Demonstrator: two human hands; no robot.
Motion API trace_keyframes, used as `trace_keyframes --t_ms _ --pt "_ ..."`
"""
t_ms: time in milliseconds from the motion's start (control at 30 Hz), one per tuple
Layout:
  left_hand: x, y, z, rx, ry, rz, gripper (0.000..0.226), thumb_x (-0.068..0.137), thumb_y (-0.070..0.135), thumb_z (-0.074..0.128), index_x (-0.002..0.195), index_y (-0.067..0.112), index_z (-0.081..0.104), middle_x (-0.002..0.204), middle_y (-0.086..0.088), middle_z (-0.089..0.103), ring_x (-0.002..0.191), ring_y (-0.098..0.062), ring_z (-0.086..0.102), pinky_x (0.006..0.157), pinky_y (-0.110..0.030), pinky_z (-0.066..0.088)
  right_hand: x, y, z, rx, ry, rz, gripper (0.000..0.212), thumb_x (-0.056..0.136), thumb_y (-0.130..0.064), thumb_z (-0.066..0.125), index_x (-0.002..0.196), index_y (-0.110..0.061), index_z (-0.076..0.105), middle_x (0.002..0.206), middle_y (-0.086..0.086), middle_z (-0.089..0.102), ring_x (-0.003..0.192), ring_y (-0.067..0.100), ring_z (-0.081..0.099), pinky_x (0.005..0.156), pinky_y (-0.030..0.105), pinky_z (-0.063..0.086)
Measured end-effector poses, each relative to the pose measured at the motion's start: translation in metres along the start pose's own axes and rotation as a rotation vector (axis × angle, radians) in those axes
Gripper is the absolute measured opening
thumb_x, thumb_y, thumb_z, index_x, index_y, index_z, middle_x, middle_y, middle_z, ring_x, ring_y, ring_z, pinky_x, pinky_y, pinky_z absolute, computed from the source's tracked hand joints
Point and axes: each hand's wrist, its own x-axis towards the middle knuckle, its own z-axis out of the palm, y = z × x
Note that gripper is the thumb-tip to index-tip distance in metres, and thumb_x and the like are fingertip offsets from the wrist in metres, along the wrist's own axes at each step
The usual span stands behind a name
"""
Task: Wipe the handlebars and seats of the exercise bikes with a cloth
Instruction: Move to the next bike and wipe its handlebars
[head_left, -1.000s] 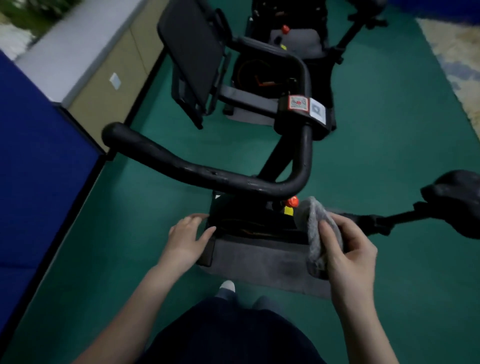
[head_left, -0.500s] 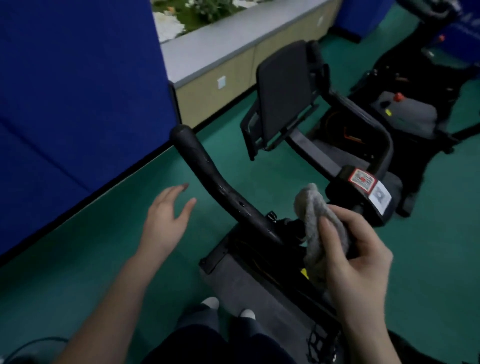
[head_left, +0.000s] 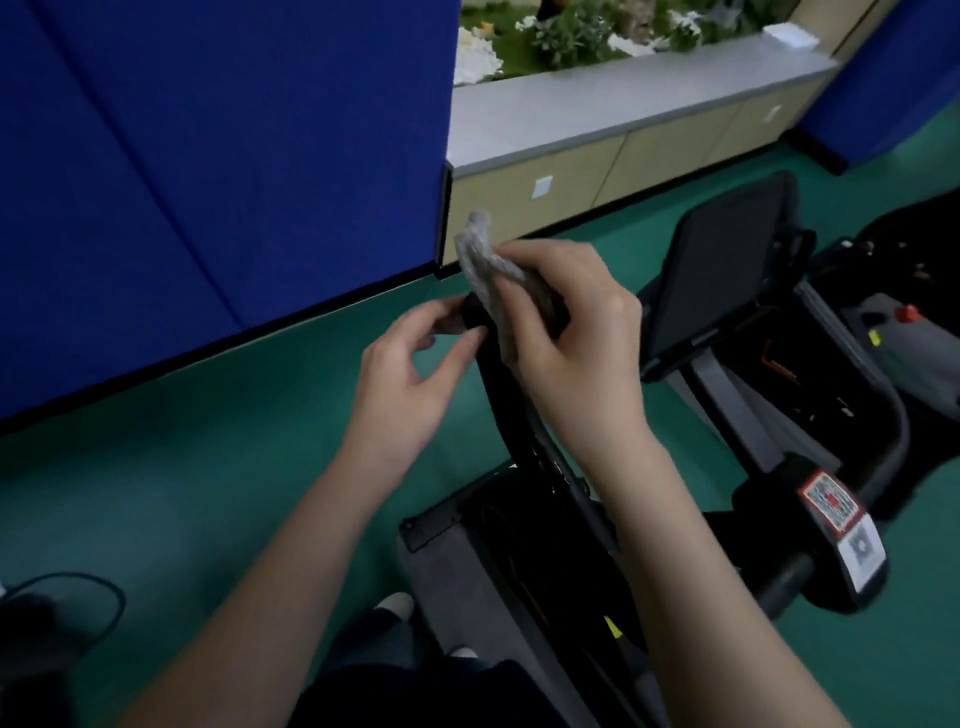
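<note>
The right hand (head_left: 566, 343) holds a grey cloth (head_left: 480, 260). Its fingers are bent tight around the cloth and press it onto the top end of the black handlebar (head_left: 501, 400). A bit of the cloth sticks up above the hand. The left hand (head_left: 410, 374) is just beside the tip of the same handlebar. Its fingers and thumb are bent near the tip and seem to touch it, but I cannot tell if they squeeze it or just rest there. The handlebar goes down to the grey body of the bike (head_left: 457, 571), close to the person's legs. Two shoes (head_left: 395, 605) show on the green floor (head_left: 182, 467) next to the bike. On the right, the bar has a sticker (head_left: 831, 501) with red and white squares. Behind it stands another bike with a flat black seat back (head_left: 727, 270) and a small red knob (head_left: 909, 313). A big blue wall (head_left: 208, 182) is on the left. A low cupboard (head_left: 597, 119) with a grey top runs along the back, with green plants (head_left: 571, 31) above it. A dark cable (head_left: 104, 597) lies on the floor at the bottom left.
</note>
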Motion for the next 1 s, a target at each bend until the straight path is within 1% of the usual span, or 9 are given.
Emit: trace_keyframes --t_ms 100,200,300,433,600,733,833,900,1000 --pt "0.001 0.003 -0.001 -0.125 -0.016 -0.034 0.018 0.088 0.007 0.063 0.106 0.009 0.064 0.098 -0.001 0.069 0.097 -0.019 0.064 0.095 -0.045 0.048 0.023 0.003 0.01 -0.08 -0.25 -0.054 0.013 0.088 -0.006 0.059 0.097 -0.008 0.069 0.09 -0.002 0.067 0.089 0.017 0.057 0.077 0.02 0.041" --pt "0.003 0.004 -0.002 -0.278 -0.068 -0.098 0.02 0.086 0.001 0.063 0.104 0.009 0.062 0.096 -0.003 0.068 0.093 -0.015 0.065 0.092 -0.032 0.05 0.033 0.007 0.007 -0.053 -0.388 0.049 0.011 0.089 -0.013 0.057 0.087 -0.019 0.065 0.072 -0.015 0.061 0.074 0.002 0.056 0.065 0.013 0.039" --pt "0.004 0.0 -0.005 -0.372 -0.098 -0.153 0.029 0.083 -0.002 0.065 0.107 0.012 0.06 0.091 0.003 0.064 0.081 0.001 0.06 0.081 -0.015 0.047 0.02 0.007 0.008 -0.039 -0.233 0.184 0.014 0.093 -0.016 0.053 0.089 -0.022 0.065 0.069 -0.015 0.061 0.068 -0.001 0.056 0.062 0.012 0.039" --pt "0.004 -0.008 -0.009 -0.348 -0.134 -0.151 0.036 0.079 0.002 0.071 0.108 0.022 0.061 0.092 0.011 0.064 0.084 0.004 0.06 0.082 -0.014 0.047 -0.021 0.004 0.022 -0.102 0.025 0.273 0.018 0.094 -0.013 0.047 0.098 -0.008 0.064 0.078 0.005 0.066 0.071 0.02 0.063 0.065 0.03 0.046" --pt "0.002 -0.015 -0.008 -0.328 -0.157 -0.166 0.038 0.074 0.004 0.076 0.096 0.031 0.061 0.086 0.018 0.068 0.084 0.005 0.061 0.08 -0.013 0.047 -0.056 0.004 0.018 -0.118 0.091 0.317 0.02 0.092 -0.011 0.054 0.104 -0.003 0.067 0.091 0.008 0.067 0.086 0.022 0.065 0.079 0.031 0.052" --pt "0.001 -0.016 -0.004 -0.365 -0.186 -0.189 0.038 0.075 -0.001 0.073 0.088 0.032 0.06 0.072 0.03 0.067 0.075 0.014 0.061 0.071 -0.004 0.044 -0.049 0.0 0.023 -0.179 0.221 0.207 0.023 0.088 -0.006 0.06 0.109 -0.001 0.069 0.105 0.014 0.063 0.099 0.022 0.061 0.091 0.02 0.047" --pt "0.001 -0.016 -0.005 -0.399 -0.21 -0.198 0.035 0.076 -0.002 0.072 0.091 0.028 0.06 0.075 0.022 0.069 0.076 0.012 0.061 0.071 -0.004 0.044 -0.047 0.002 0.026 -0.188 0.234 0.182 0.021 0.086 0.0 0.062 0.106 0.001 0.069 0.1 0.016 0.061 0.093 0.019 0.06 0.087 0.015 0.045" --pt "0.002 -0.018 -0.007 -0.411 -0.224 -0.2 0.03 0.077 0.002 0.073 0.096 0.023 0.063 0.088 0.012 0.069 0.083 0.005 0.063 0.076 -0.007 0.046 -0.062 0.002 0.023 -0.204 0.218 0.199 0.02 0.084 0.002 0.064 0.103 0.001 0.07 0.096 0.014 0.062 0.09 0.015 0.059 0.084 0.014 0.045" --pt "0.005 -0.018 -0.009 -0.411 -0.264 -0.191 0.027 0.077 0.004 0.073 0.096 0.022 0.064 0.09 0.01 0.068 0.084 0.003 0.063 0.077 -0.009 0.046 -0.076 0.002 0.017 -0.213 0.217 0.231 0.019 0.084 0.002 0.066 0.102 -0.001 0.071 0.093 0.012 0.063 0.088 0.008 0.057 0.08 0.014 0.046"
